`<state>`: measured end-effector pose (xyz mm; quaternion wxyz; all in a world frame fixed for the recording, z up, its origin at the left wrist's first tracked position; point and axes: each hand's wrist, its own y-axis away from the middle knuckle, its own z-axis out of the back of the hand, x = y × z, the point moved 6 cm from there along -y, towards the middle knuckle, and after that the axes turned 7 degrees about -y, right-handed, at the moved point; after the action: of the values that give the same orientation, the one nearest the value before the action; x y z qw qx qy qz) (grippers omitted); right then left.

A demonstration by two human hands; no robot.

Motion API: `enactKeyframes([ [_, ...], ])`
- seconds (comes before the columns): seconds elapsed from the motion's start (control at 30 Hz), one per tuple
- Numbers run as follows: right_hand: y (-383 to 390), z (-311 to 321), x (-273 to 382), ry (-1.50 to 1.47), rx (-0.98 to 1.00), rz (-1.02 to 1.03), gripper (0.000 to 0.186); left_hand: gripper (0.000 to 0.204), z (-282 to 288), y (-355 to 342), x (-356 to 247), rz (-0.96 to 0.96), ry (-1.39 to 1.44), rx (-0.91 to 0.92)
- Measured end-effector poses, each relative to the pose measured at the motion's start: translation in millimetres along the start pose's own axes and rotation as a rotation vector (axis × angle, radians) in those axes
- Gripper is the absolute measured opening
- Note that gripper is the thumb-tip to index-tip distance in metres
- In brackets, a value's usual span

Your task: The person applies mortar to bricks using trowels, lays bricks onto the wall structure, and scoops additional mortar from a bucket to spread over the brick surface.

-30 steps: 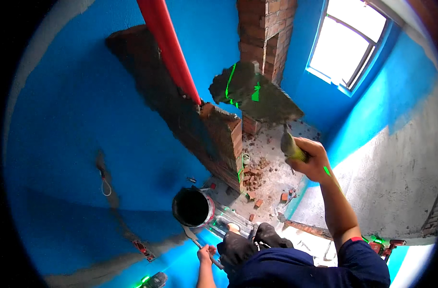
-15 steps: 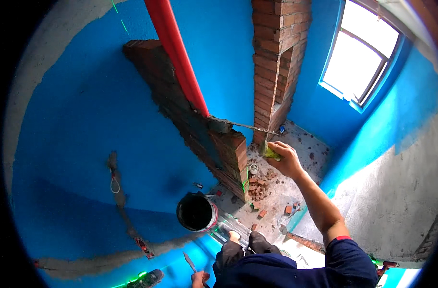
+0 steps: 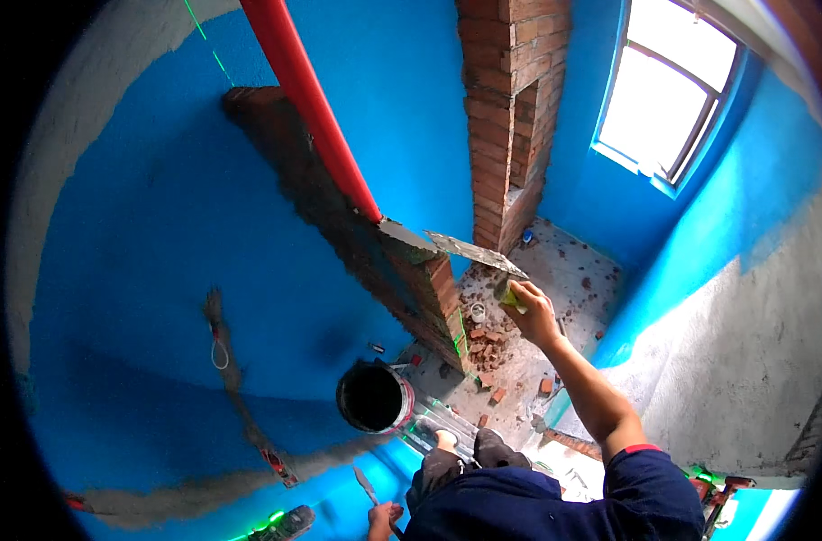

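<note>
My right hand (image 3: 530,311) grips the yellow-green handle of a wide flat trowel (image 3: 472,251). Its blade lies level on the top of a low red brick wall (image 3: 411,288), on a grey mortar layer. My left hand (image 3: 384,518), at the lower edge, holds a small pointed trowel (image 3: 366,485) down beside my leg. A red pipe (image 3: 307,99) rises along the blue wall right behind the brick wall.
A black bucket (image 3: 372,397) stands on the floor below the wall. Broken brick rubble (image 3: 488,347) lies on the floor. A tall brick column (image 3: 510,108) stands at the back, a window (image 3: 668,90) to its right. Green laser lines cross the wall.
My right hand has brought the wide trowel down from an upright, raised position and laid it flat on top of the brick wall. My head has turned, so the view shifted.
</note>
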<state>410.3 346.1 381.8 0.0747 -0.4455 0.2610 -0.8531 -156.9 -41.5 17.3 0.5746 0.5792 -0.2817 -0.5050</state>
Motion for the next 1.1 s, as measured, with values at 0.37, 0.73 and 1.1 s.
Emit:
enactKeyframes([
  [0.37, 81.8, 36.2, 150.1, -0.386, 0.239, -0.279, 0.032, 0.018, -36.4, 20.2, -36.1, -0.094, -0.089, 0.16],
  [0.73, -17.7, 15.2, 239.3, -0.4, 0.695, -0.629, 0.043, 0.02, -48.4, -26.1, -21.9, -0.073, -0.188, 0.273],
  [1.1, 1.1, -7.2, 234.6, -0.405, 0.755, -0.666, 0.042, 0.022, -31.6, -14.5, -9.0, -0.093, -0.215, 0.241],
])
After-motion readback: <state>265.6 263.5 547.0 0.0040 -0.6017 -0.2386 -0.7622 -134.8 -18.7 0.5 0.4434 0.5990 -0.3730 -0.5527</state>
